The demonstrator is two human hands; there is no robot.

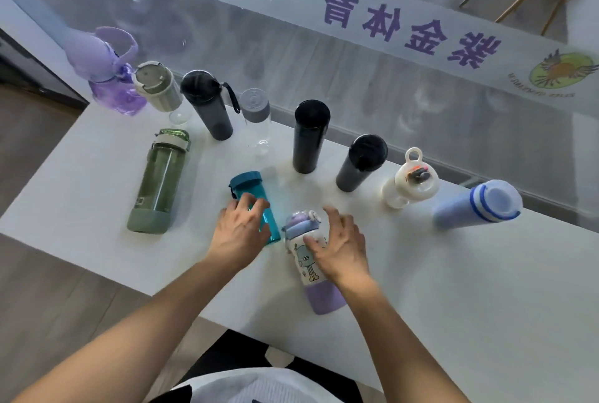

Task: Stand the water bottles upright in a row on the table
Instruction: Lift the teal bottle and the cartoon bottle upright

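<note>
My left hand (241,234) grips teal bottle (256,205), lying near counter (453,289) front edge. My right hand (340,248), fingers spread, touches cartoon bottle (311,260) lying beside.

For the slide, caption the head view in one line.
Left hand on teal bottle, right hand reaching for cartoon bottle.

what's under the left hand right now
The left hand lies over a teal bottle lying on the white table. Its cap end and lower edge show; the hand covers the middle of the body.
</note>
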